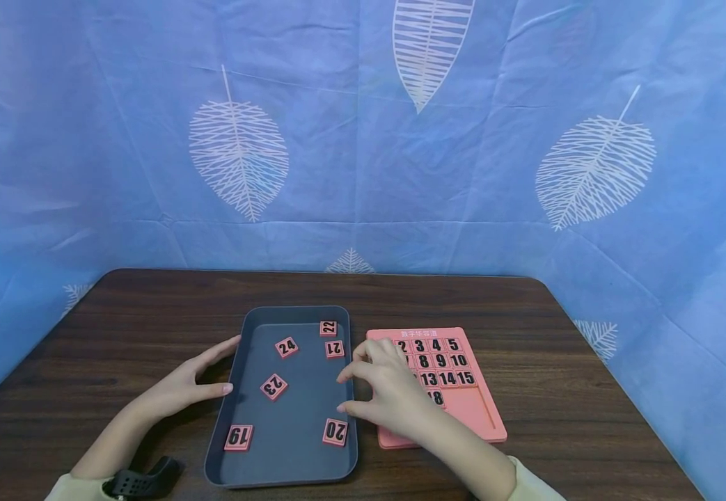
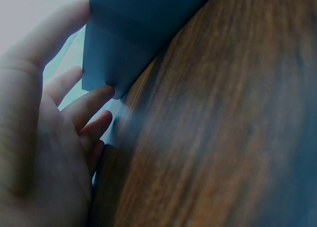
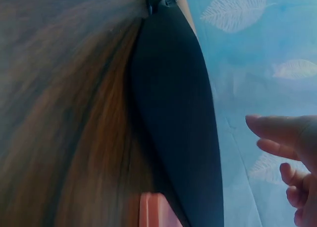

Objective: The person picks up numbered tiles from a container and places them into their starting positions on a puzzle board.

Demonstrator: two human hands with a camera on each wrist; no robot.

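A blue backdrop (image 1: 363,181) with white leaf prints stands behind the dark wood-grain tabletop (image 1: 588,424). On the tabletop sits the grey tray (image 1: 287,466), and just right of it lies a pink number board (image 1: 466,412).

The left hand (image 1: 177,391) is at the tray's left side, thumb and fingers spread and touching its edge without gripping it. The right hand (image 1: 390,391) hangs over the tray's right rim, thumb and fingers bent but well parted, holding nothing. A black wrist strap (image 1: 140,481) circles the left wrist.

The smallest things are 6 loose pink tiles in the tray: 19 (image 1: 239,438) near left, 20 (image 1: 335,432) near right, 23 (image 1: 273,387) towards the middle, 24 (image 1: 286,346) beyond it, and 21 (image 1: 334,348) and 22 (image 1: 328,328) far right.

The step in hand looks like picking out a loose tile; which 1 is unclear. The next move probably calls for a pinch on its edges, then a turn: 19 and 20 appear upside down.

The board reads 2 to 5, 8 to 10, 13 to 15 and 18, the right hand hiding others; its white Chinese heading seems to say 数字华容道. No brand is legible.
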